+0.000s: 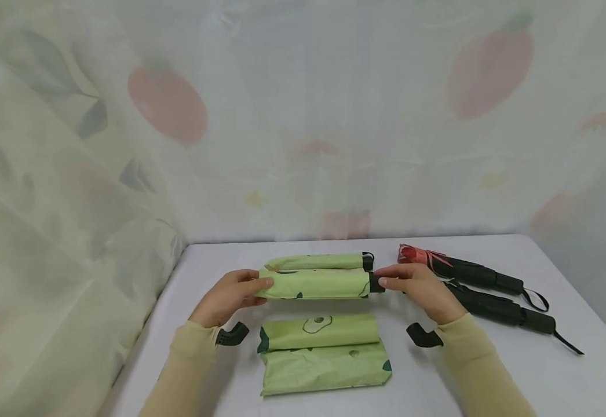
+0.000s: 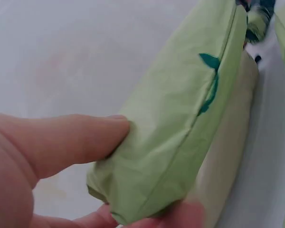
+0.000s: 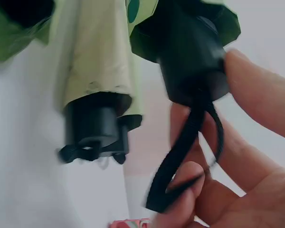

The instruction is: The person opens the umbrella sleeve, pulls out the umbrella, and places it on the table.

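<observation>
My left hand (image 1: 227, 296) and right hand (image 1: 425, 289) hold a folded umbrella (image 1: 313, 284) in a light green sleeve level above the white table. At its left end, my left thumb (image 2: 85, 137) lies on the fabric with fingers underneath. My right thumb and fingers pinch the black handle (image 3: 190, 66) at the other end, and a wrist strap (image 3: 173, 159) hangs by those fingers. Just behind is a second green umbrella (image 1: 313, 262) with a black handle. Nearer me lie two flattish green pieces with avocado print, one (image 1: 318, 333) behind the other (image 1: 329, 366).
Two dark folded umbrellas lie at the right, the rear one (image 1: 470, 274) with red at its left end, the front one (image 1: 506, 307) with its strap trailing on the table (image 1: 584, 385). A printed fabric curtain (image 1: 303, 116) stands behind and along the left.
</observation>
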The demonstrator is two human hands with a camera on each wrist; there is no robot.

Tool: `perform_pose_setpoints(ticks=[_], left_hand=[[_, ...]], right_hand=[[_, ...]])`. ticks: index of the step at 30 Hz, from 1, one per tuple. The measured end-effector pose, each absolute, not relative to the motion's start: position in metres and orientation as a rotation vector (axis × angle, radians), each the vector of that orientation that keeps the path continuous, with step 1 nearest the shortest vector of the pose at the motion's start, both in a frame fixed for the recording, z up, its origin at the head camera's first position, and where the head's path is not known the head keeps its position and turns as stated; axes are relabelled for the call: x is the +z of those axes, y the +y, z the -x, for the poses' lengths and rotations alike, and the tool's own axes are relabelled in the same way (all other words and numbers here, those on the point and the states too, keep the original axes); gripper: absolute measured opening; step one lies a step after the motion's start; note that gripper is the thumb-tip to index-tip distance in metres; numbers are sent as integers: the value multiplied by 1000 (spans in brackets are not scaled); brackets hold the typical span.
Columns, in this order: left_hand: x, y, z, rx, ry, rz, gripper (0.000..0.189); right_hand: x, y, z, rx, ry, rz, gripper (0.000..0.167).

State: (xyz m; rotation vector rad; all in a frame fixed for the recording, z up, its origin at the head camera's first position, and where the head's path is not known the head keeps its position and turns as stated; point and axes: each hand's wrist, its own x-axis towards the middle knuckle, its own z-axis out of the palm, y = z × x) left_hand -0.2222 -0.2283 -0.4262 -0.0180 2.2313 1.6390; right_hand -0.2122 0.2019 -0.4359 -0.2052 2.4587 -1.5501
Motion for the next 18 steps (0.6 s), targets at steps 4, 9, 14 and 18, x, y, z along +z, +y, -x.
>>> perform_pose_setpoints(ticks=[4,9,14,18], left_hand=[[-419,-223,218,1747,2153,8,83],[-414,-220,217,1801,2083,-106,78],[-413,-220,218,1827,2027,-197,54],[-413,-221,217,1847,2022,-174,54]], right_hand=[[-432,207,212,-1737,2353,266,40],[-431,208,212,-1850,2233,296,44],[-432,207,212,-1931,2139,268,48],[-433,203,212,-2036,2014,285,51]])
